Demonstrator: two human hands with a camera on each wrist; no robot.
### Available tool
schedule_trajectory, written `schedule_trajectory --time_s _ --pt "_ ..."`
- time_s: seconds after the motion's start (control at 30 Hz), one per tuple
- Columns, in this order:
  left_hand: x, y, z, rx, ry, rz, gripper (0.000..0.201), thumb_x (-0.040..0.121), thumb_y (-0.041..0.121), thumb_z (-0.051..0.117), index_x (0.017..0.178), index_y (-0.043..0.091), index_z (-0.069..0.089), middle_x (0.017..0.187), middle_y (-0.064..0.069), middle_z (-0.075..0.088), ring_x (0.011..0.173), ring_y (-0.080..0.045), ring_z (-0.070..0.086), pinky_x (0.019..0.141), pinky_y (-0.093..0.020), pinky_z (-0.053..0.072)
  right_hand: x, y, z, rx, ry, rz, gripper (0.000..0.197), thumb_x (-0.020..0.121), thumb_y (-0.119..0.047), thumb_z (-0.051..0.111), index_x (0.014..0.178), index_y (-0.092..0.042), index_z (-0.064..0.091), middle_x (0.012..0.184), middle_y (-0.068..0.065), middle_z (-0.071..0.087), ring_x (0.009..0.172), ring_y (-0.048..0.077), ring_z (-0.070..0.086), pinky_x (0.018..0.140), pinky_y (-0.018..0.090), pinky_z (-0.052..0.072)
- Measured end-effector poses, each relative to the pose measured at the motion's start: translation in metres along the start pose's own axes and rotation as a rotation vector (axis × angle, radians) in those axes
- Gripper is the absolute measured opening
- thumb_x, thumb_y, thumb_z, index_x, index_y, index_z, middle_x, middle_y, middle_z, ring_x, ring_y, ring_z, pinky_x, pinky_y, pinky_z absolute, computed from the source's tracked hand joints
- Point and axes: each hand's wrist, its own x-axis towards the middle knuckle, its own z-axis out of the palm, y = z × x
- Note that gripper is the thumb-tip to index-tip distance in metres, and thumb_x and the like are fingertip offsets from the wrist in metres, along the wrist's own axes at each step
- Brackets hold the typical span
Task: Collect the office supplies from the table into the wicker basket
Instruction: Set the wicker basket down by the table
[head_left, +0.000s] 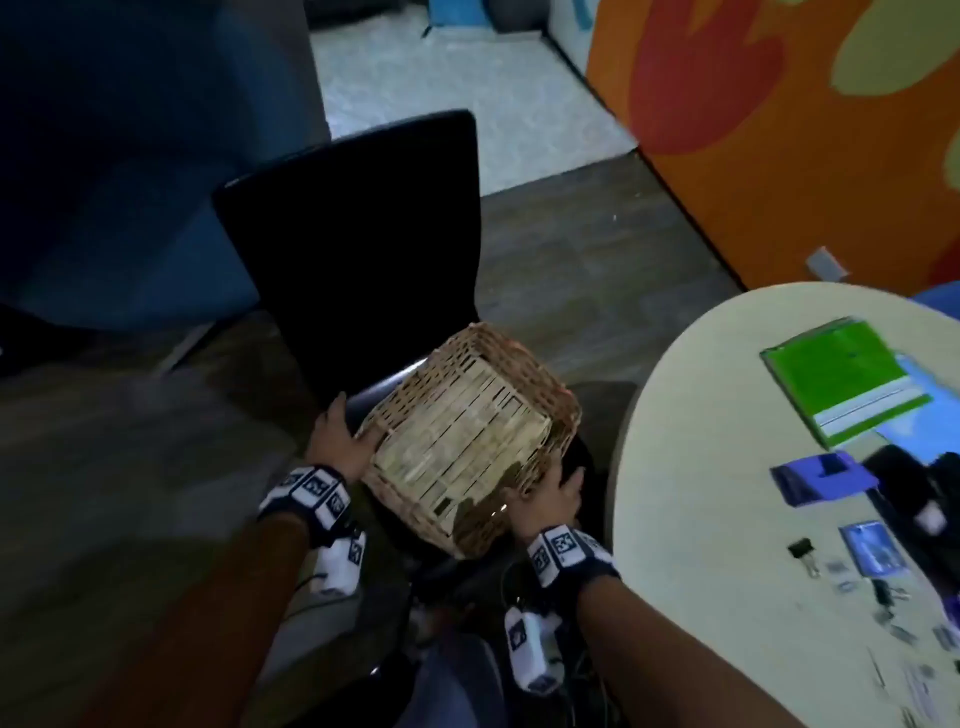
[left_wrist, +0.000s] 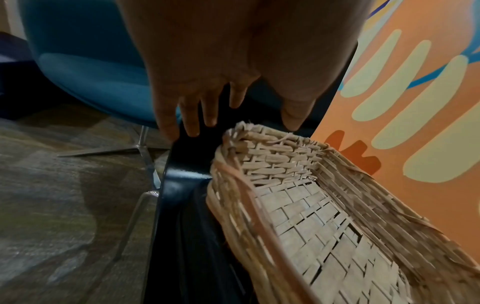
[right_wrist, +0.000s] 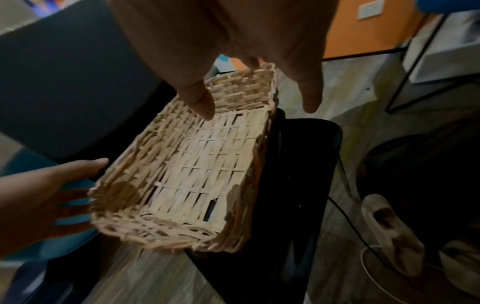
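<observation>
An empty wicker basket (head_left: 467, 431) (left_wrist: 311, 216) (right_wrist: 197, 164) sits tilted on the seat of a black chair (head_left: 363, 249). My left hand (head_left: 340, 441) (left_wrist: 202, 61) (right_wrist: 46, 185) lies against its left side, fingers straight and spread, thumb over the rim. At the basket's near right corner is my right hand (head_left: 550, 493) (right_wrist: 233, 41), with the thumb over the inside and straight fingers outside. On the cream round table (head_left: 701, 467) at the right lie a green folder (head_left: 841, 379), a purple item (head_left: 821, 475), a black binder clip (head_left: 800, 550), a blue card (head_left: 872, 548) and several small clips (head_left: 883, 597).
A blue armchair (left_wrist: 91, 72) stands on the dark floor to the left of the black chair. An orange painted wall (head_left: 779, 130) rises behind the table. A dark object (head_left: 909, 478) lies on the table by the purple item. A shoe (right_wrist: 389, 226) and cables lie under the table.
</observation>
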Motion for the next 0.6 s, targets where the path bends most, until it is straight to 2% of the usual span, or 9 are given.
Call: schedule_trajectory --time_s 0.1,0.17,0.23,0.37,0.43,0.53,0.6 --pt "0.009 0.001 0.010 -0.009 -0.044 -0.003 0.068 0.087 0.041 0.058 0.145 0.025 0.025 0.141 -0.014 0.049 0.126 -0.035 0.050 0.103 -0.042 0.041 0.018 0.003 0.007 0.065 0.050 0.095 0.094 0.087 -0.024 0.064 0.152 -0.021 -0.003 0.159 0.018 0.004 0.139 0.041 0.028 0.107 0.045 0.035" --pt "0.013 -0.001 0.020 0.039 -0.078 -0.013 0.060 0.089 0.043 0.054 0.142 0.025 0.031 0.134 -0.015 0.055 0.120 -0.037 0.054 0.098 -0.041 0.043 0.029 0.007 0.012 0.145 0.031 0.129 0.097 0.087 -0.021 0.064 0.151 -0.018 -0.009 0.152 0.021 0.028 0.131 0.040 0.042 0.102 0.043 0.040" --pt "0.011 -0.006 0.026 0.106 -0.084 -0.007 0.050 0.092 0.040 0.050 0.138 0.023 0.038 0.130 -0.017 0.058 0.117 -0.038 0.055 0.096 -0.040 0.044 0.031 0.009 0.019 0.166 -0.003 0.158 0.091 0.090 -0.020 0.060 0.151 -0.017 -0.008 0.138 0.022 0.049 0.119 0.040 0.054 0.094 0.041 0.046" --pt "0.008 -0.010 0.025 0.159 -0.029 0.026 0.032 0.099 0.023 0.036 0.127 0.014 0.049 0.122 -0.024 0.059 0.112 -0.041 0.056 0.090 -0.041 0.043 0.028 0.008 0.018 0.143 -0.022 0.146 0.065 0.090 -0.016 0.057 0.144 -0.009 0.022 0.130 0.021 0.057 0.116 0.039 0.056 0.094 0.038 0.046" --pt "0.000 -0.009 0.014 0.131 0.003 0.063 0.033 0.101 0.023 0.033 0.126 0.011 0.050 0.121 -0.025 0.060 0.111 -0.041 0.056 0.091 -0.040 0.043 0.019 0.006 0.014 0.177 -0.017 0.095 0.063 0.088 -0.014 0.058 0.142 -0.010 0.026 0.128 0.019 0.058 0.116 0.037 0.056 0.094 0.037 0.046" --pt "-0.024 0.003 -0.014 0.065 0.037 0.151 0.040 0.101 0.033 0.033 0.130 0.012 0.049 0.126 -0.022 0.058 0.116 -0.040 0.054 0.095 -0.038 0.041 -0.003 -0.002 -0.008 0.259 -0.027 -0.048 0.064 0.088 -0.010 0.057 0.143 -0.016 0.025 0.130 0.015 0.057 0.117 0.034 0.056 0.094 0.034 0.045" --pt "-0.044 0.017 -0.031 0.029 0.034 0.196 0.046 0.097 0.049 0.032 0.120 0.014 0.051 0.116 -0.018 0.061 0.111 -0.039 0.055 0.091 -0.041 0.040 -0.021 -0.002 -0.034 0.288 -0.003 -0.167 0.064 0.088 -0.009 0.055 0.143 -0.020 0.025 0.128 0.010 0.059 0.115 0.030 0.057 0.093 0.031 0.044"
